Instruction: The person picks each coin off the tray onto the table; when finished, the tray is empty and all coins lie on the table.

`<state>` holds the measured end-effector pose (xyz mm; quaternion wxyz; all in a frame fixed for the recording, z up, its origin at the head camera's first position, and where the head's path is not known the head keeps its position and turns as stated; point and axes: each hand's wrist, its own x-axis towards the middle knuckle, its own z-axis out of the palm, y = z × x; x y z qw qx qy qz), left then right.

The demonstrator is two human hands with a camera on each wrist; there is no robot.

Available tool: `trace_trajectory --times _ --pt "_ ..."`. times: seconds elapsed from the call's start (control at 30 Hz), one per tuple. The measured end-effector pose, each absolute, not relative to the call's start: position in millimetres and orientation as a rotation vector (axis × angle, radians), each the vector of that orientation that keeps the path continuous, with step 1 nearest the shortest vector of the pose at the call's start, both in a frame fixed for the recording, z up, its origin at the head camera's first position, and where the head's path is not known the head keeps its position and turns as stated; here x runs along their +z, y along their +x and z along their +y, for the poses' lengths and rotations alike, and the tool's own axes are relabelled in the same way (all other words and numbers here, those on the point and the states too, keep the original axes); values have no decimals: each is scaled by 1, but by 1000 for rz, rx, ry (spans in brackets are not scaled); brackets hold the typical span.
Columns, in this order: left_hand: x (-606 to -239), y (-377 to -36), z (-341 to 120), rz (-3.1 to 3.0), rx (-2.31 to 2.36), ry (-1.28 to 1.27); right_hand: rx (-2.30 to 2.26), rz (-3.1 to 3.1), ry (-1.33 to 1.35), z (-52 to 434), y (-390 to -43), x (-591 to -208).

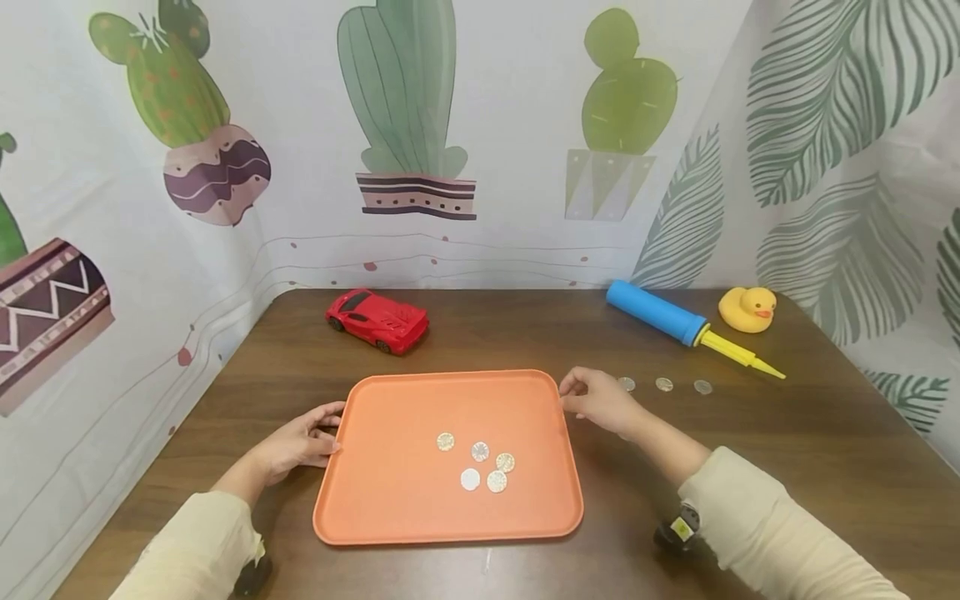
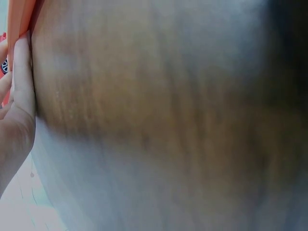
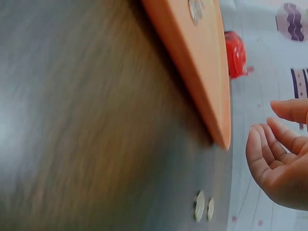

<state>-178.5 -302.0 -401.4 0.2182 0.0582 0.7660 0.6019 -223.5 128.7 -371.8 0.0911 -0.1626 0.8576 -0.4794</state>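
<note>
An orange rectangular tray (image 1: 390, 492) lies on the brown table, with several gold and silver coins (image 1: 480, 452) grouped right of its middle. At its left side, my left hand (image 1: 296, 443) grips the rim between thumb and fingers. The left wrist view shows the thumb (image 2: 24, 72) along the tray's edge (image 2: 20, 17). My right hand (image 1: 603, 402) hovers by the tray's far right corner, fingers loosely bent and holding nothing. Its fingers (image 3: 262, 149) are apart from the tray (image 3: 199, 82) in the right wrist view. Three coins (image 1: 664, 384) lie in a row just beyond this hand.
A red toy car (image 1: 378, 321) stands at the back left of the table. At the back right lie a blue and yellow hand pump (image 1: 660, 312) and a yellow rubber duck (image 1: 747, 309). Behind the table hangs a cloth (image 1: 517, 117) printed with cacti and leaves.
</note>
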Motion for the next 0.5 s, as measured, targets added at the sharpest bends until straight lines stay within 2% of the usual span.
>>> trace_trajectory --times 0.5 --pt "-400 -177 -300 2125 1666 159 -1363 2423 -805 79 -213 -373"
